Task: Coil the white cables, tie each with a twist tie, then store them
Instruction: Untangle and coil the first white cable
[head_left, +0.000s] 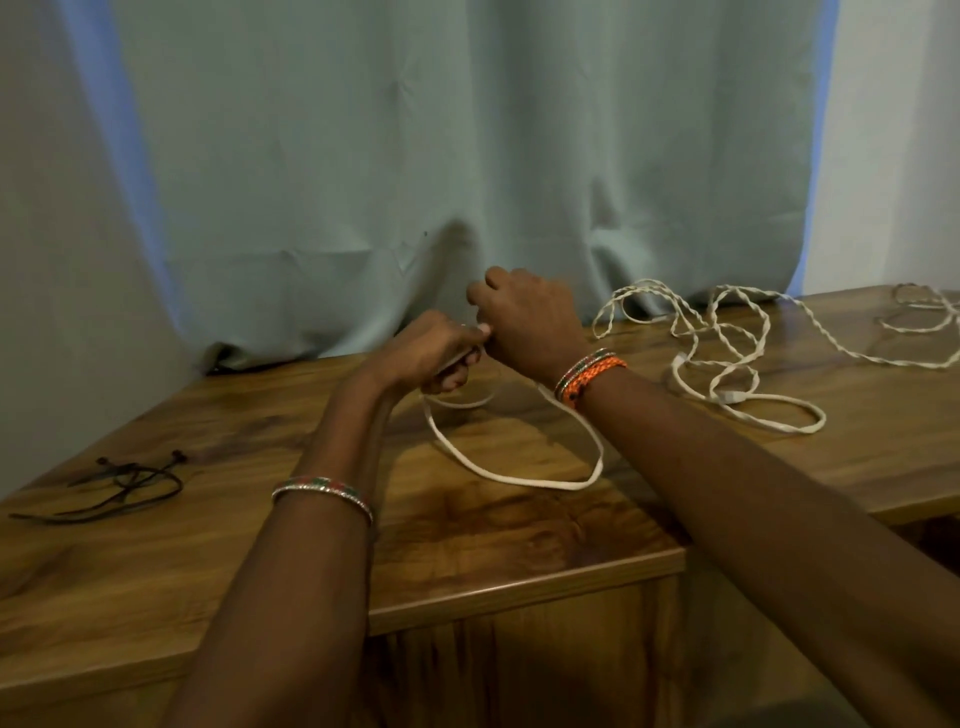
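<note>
Pale curtain (363, 156) hangs behind my wooden bench (519, 519). My left hand (431, 353) and right hand (530, 322) both pinch the flat white cable (519, 480), gathering loops; black twist ties (124, 488) wait left, within reach.

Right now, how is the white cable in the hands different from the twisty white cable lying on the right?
The flat cable hangs in one smooth loop, gripped by the left hand and right hand. The twisted cable sprawls in a loose tangle, untouched. The flat cable looks plain; the twisted cable looks braided. Both are white and rest on the wooden table.
</note>
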